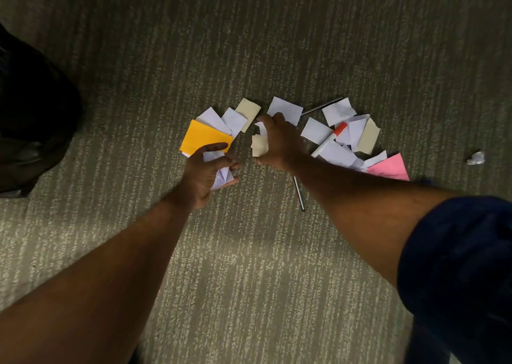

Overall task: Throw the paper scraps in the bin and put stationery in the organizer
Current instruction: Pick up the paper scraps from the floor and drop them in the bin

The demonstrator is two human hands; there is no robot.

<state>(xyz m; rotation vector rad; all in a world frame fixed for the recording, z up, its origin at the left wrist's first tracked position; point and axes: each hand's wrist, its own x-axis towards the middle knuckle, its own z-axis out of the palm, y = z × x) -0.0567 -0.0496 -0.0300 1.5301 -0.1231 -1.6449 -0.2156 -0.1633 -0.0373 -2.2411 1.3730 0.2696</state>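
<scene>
Paper scraps lie scattered on the carpet: an orange sheet (203,137), several white pieces (285,108) and beige ones (369,136), and a pink sheet (390,168) at the right. My left hand (206,173) is closed around crumpled white scraps (223,178) just below the orange sheet. A beige and a white scrap (260,145) are gripped in my right hand (279,141), in the middle of the pile. A red-capped marker (329,139) lies on the papers at the right. A dark pen (299,193) pokes out under my right forearm. Another thin pen (321,105) lies at the back.
A crumpled white paper ball (476,158) lies apart at the far right. A black bag-like object (30,114) fills the left edge. Grey striped carpet (249,266) covers the floor. A dark blue sleeve (460,266) shows on my right arm.
</scene>
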